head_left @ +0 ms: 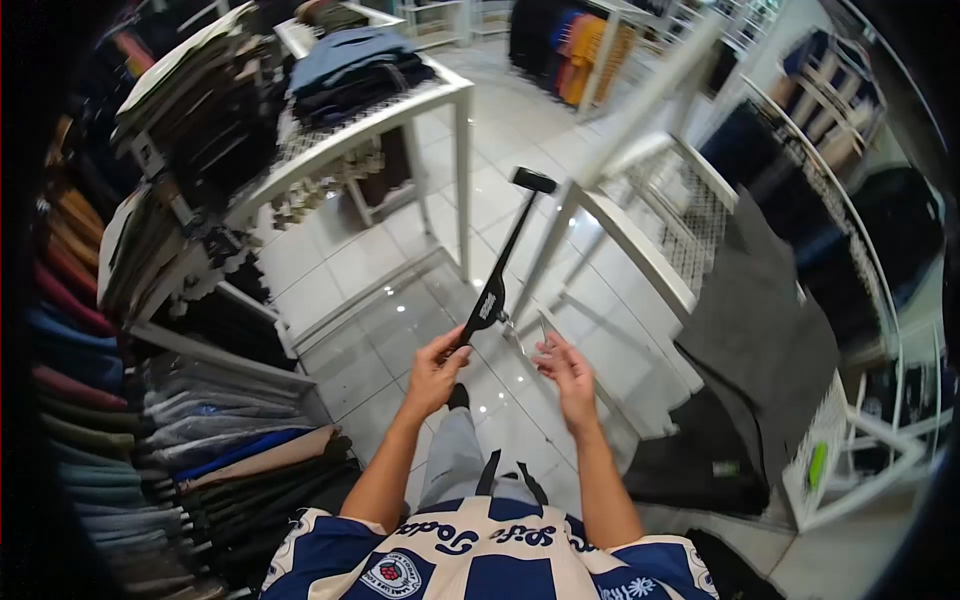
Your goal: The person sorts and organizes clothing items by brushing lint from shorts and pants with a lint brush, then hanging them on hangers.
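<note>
A black trouser hanger (488, 302) with white lettering at its middle is held up in front of me, tilted, its far end with a black clip (534, 180) pointing away. My left hand (436, 372) is closed around its near end, hiding that part. The hanger's thin metal hook (511, 328) sticks out to the right. At that hook, the curled fingertips of my right hand (567, 373) seem to pinch its curve. Dark grey trousers (765, 320) lie draped over the white mesh rack to the right of my right hand.
A white display table (455, 88) with folded jeans (355, 60) stands ahead on the left. Stacked and hanging clothes (215, 420) crowd the left side. On the right are a white mesh rack (640, 255) and a rail of dark garments (790, 200). Tiled floor (395, 350) lies between.
</note>
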`<state>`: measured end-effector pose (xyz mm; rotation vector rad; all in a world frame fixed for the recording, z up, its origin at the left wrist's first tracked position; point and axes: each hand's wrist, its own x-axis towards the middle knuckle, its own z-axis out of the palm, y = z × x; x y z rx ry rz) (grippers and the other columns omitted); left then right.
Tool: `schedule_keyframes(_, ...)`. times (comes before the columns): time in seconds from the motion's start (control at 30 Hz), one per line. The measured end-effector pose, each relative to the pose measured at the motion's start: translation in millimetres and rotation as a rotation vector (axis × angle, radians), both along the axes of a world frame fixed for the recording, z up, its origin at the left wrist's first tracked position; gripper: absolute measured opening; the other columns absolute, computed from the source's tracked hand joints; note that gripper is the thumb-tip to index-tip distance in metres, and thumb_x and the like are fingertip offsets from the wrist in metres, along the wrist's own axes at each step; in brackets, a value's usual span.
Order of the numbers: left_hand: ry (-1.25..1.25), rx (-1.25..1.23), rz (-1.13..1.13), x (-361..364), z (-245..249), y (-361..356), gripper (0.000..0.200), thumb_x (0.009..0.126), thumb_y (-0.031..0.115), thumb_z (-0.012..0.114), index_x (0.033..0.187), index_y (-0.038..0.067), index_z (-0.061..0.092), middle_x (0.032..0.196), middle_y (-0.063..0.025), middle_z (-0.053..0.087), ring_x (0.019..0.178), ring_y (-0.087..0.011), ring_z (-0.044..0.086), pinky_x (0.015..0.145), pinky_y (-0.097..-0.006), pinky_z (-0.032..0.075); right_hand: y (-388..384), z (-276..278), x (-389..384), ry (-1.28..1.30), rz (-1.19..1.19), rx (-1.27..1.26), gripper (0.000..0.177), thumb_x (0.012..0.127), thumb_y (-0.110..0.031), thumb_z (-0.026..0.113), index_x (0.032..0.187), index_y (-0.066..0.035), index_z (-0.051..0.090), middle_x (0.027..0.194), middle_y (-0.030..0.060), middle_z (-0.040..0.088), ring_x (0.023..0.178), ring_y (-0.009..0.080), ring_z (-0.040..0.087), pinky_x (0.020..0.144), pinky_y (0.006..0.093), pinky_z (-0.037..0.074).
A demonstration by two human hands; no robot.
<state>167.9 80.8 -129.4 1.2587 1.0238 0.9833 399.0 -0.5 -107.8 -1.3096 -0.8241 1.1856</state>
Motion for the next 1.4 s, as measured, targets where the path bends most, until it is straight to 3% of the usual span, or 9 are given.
schedule_keyframes(0.2,0.372,0.459,-0.48,34,77,-75,0.05,0.09,-0.007,0.067,0.134,0.018,0.07,0.091,-0.011,0.059,0.082,-0.025,0.053,0.077,-0.0318,0.045,-141,81,68,0.118,-0.547,0.215,0.05,0.11,-0.039,0.05,0.143,-0.002,0.051,0.12,0.0134,0.061,0.099,0.0243,0.07,0.072,0.0344,0.061)
schedule_keyframes(0.57,0.504,0.98,-0.955,182,136,-98,0.049,0.091,-0.004,0.061,0.133,0.018,0.07,0.09,-0.0057,0.063,0.091,-0.0258,0.06,0.104,-0.0454,0.038,-320,66,116,0.234,-1.196,0.053,0.043,0.1,-0.038,0.07,0.125,-0.003,0.064,0.108,0.005,0.066,0.082,0.0129,0.067,0.062,0.0273,0.056)
schedule_keyframes(0.77,0.6,1.096,-0.962,218,129,-93,0.038,0.092,0.007,0.069,0.129,0.015,0.071,0.103,-0.0034,0.07,0.106,-0.0266,0.063,0.118,-0.0544,0.029,-335,39,129,0.357,-1.291,0.14,0.031,0.094,-0.029,0.08,0.109,-0.003,0.073,0.091,0.003,0.072,0.072,0.0065,0.062,0.063,0.0209,0.051)
schedule_keyframes(0.83,0.445,1.288,-0.672,214,127,-86,0.039,0.09,0.017,0.075,0.129,0.015,0.071,0.12,-0.0058,0.068,0.125,-0.0302,0.058,0.122,-0.056,0.023,-336,27,134,0.375,-1.308,0.113,0.03,0.093,-0.028,0.08,0.109,-0.004,0.073,0.091,0.0035,0.072,0.068,0.0053,0.058,0.06,0.0204,0.047)
schedule_keyframes(0.9,0.332,1.048,-0.385,211,108,-75,0.046,0.094,0.027,0.074,0.134,0.006,0.065,0.143,-0.0184,0.055,0.14,-0.0316,0.046,0.123,-0.0521,0.023,-331,25,136,0.387,-1.332,0.118,0.029,0.093,-0.028,0.081,0.108,-0.004,0.073,0.092,0.0035,0.072,0.065,0.004,0.055,0.057,0.0199,0.043)
schedule_keyframes(0.97,0.218,0.625,-0.307,212,78,-52,0.046,0.102,0.034,0.067,0.136,0.004,0.063,0.134,-0.0149,0.062,0.127,-0.0237,0.057,0.102,-0.0364,0.049,-327,20,137,0.35,-1.328,0.153,0.03,0.092,-0.029,0.081,0.107,-0.004,0.073,0.091,0.0039,0.072,0.065,0.0029,0.054,0.057,0.0192,0.041)
schedule_keyframes(1.03,0.089,-0.011,-0.5,204,72,-38,0.037,0.107,0.036,0.058,0.121,0.003,0.067,0.11,-0.0088,0.07,0.106,-0.0161,0.067,0.09,-0.0313,0.053,-320,20,139,0.333,-1.329,0.176,0.032,0.092,-0.03,0.081,0.107,-0.003,0.073,0.092,0.0047,0.072,0.062,0.0023,0.052,0.055,0.0191,0.039)
schedule_keyframes(1.07,-0.015,-0.062,-0.521,207,74,-44,0.033,0.106,0.037,0.06,0.113,0.005,0.068,0.088,-0.0019,0.069,0.081,-0.0114,0.069,0.069,-0.0265,0.054,-316,24,140,0.321,-1.348,0.178,0.033,0.092,-0.03,0.081,0.107,-0.002,0.072,0.092,0.0055,0.072,0.061,0.0024,0.051,0.054,0.0192,0.039)
schedule_keyframes(1.4,-0.071,-0.149,-0.651,212,73,-26,0.034,0.104,0.034,0.057,0.107,0.001,0.065,0.085,-0.0074,0.068,0.071,-0.0141,0.066,0.065,-0.0283,0.054,-310,33,144,0.236,-1.436,0.179,0.035,0.094,-0.031,0.079,0.105,0.001,0.071,0.095,0.0107,0.073,0.056,0.0023,0.048,0.05,0.02,0.037)
